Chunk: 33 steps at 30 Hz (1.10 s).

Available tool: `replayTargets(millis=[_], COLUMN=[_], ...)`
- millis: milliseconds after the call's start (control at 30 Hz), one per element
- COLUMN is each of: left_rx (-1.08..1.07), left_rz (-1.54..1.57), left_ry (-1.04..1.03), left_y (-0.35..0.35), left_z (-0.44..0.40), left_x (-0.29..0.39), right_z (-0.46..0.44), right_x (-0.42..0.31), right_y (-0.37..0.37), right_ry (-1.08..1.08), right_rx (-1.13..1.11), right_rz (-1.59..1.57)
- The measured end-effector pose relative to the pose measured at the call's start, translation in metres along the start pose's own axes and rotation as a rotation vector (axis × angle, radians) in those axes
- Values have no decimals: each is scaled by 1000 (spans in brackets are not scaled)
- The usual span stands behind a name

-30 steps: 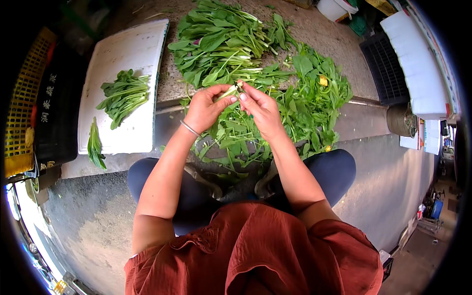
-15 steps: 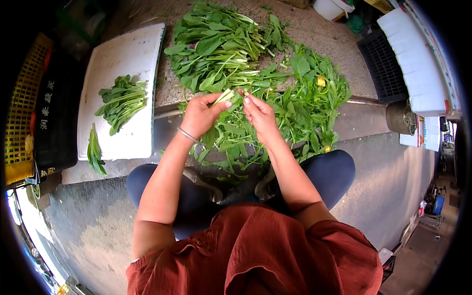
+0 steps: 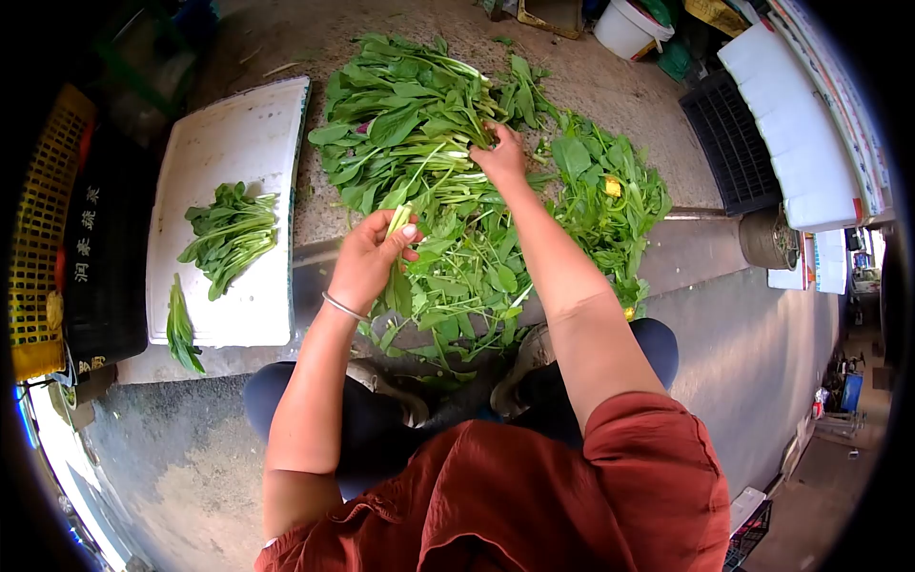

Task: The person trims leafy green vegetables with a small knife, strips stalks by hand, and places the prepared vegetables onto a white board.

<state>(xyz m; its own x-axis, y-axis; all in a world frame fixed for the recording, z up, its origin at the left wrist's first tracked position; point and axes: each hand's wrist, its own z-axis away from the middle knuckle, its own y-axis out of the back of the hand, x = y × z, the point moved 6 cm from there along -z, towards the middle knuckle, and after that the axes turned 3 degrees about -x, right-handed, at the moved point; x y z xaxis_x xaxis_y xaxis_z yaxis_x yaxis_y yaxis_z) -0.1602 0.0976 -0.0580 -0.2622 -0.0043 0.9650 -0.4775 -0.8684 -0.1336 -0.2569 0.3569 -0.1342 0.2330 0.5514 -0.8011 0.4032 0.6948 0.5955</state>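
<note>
My left hand [image 3: 370, 255], with a bracelet at the wrist, is closed round some pale green stems [image 3: 399, 219] whose leaves hang below the palm. Farther forward, my right hand [image 3: 499, 154] reaches to the stem ends of a large heap of leafy greens [image 3: 400, 105]; its fingers are bent against the stalks, and whether they grip one is unclear. Looser leaves and stems [image 3: 477, 276] lie between my hands and my feet, spreading to the right. On a white foam board [image 3: 238, 124] at the left rest a small bunch of greens [image 3: 229, 238] and a single stalk [image 3: 179, 329] at its lower edge.
Yellow [image 3: 43, 219] and black crates [image 3: 100, 257] stand at the far left. At the right are another black crate [image 3: 734, 143], a white foam box [image 3: 791, 124] and a round pot [image 3: 768, 241]. A white bucket [image 3: 631, 29] stands at the back. My knees are below the ledge.
My hands have parted. The right one has moved forward to the heap's stem ends, while the left has kept its stems and turned more upright. The view has shifted slightly.
</note>
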Motion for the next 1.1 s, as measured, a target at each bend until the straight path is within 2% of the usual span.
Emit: replayTargets(millis=[33,167,367,433,500,567,633,833,900,933,1000,1033,1100], left_rx=[10,41,65,61,54,57,58,68,79,99,139,139,174], left_rz=[-17,23,36,19,7,6,14,23,24,33,62,61,71], left_ry=[-1,31,14,14,15,16,-3,-29,-3,-18,-34,-32,-69], left_y=[2,5,4,6,8,9,10,14,14,16,20,21,27], left_z=[0,-1,-2,0,1,1,2,1,1,1,0,0,-1], left_x=[0,2,5,5,4,3,5,7,6,7,7,8,10], right_z=[-1,-14,-15,-13,-21,-26,0,2,1,-2,-11,-23,-41], right_x=[-3,5,3,4,6,1,-50,-126,-158,-165,-190,-188,-167], right_y=[1,-5,-2,6,15,21,56,110,119,115,105,91,55], right_ry=[-36,-66,-30,-84,-37,69,1,142,259,252,494,492,471], right_rx=[22,-133,-142,-210,-236,-320,-326,-326,-296,-296,-252,-253,-178], right_rz=[154,126,147,117,99,-140,-279,-317,-398,-396,-348,-349,40])
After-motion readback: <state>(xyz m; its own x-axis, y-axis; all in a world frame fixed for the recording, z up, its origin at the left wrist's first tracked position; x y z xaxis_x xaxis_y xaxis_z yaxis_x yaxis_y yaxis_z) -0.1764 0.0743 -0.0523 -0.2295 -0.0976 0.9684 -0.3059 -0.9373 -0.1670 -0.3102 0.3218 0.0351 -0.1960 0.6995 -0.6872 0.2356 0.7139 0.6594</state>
